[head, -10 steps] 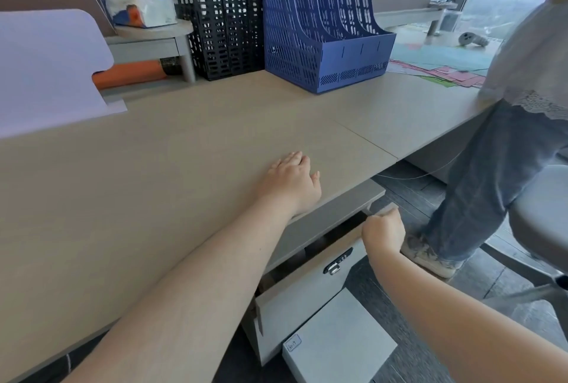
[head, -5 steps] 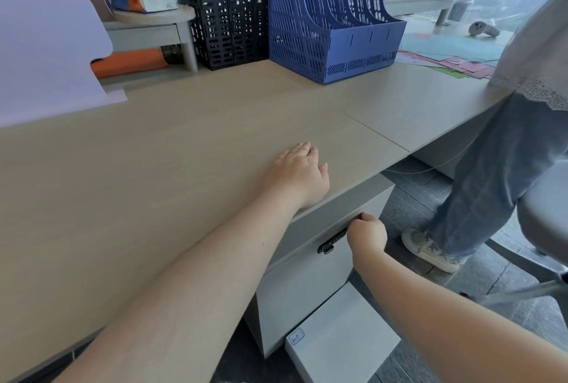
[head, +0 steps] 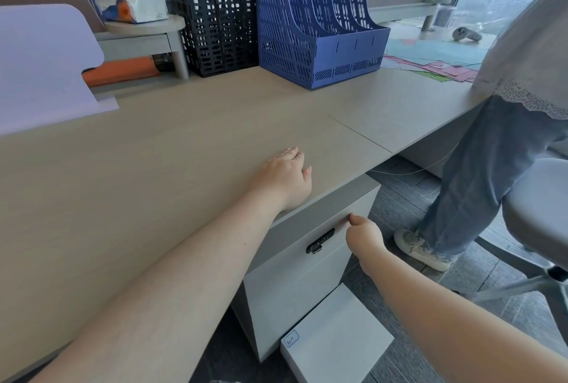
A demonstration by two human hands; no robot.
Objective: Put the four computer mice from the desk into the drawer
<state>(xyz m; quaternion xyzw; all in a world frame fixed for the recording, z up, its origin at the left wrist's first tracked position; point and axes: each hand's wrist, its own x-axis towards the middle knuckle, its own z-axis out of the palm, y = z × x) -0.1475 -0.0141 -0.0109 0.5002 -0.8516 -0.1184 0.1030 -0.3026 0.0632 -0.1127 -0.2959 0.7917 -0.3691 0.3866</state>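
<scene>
Now the left hand (head: 284, 178) lies flat and released, palm down, on the tabletop (head: 153, 167) near its front edge, gripping nothing. Just below and to the right of it, the right hand (head: 364, 236) is loosely curled, fingertips touching the top front edge of the drawer (head: 295, 275); it is not wrapped around anything. The drawer front sits flush with its cabinet, closed, and a dark lock (head: 319, 241) is just left of the right hand. No computer mice show on the tabletop around the left hand. Below the right forearm, a pale box (head: 335, 336) lies on the floor; its small label bears handwriting too small to read. Well beyond the left hand stand a blue file rack (head: 313, 22) and a black file rack (head: 212, 16). Right of the right hand stands another person's leg in jeans (head: 479, 173).
</scene>
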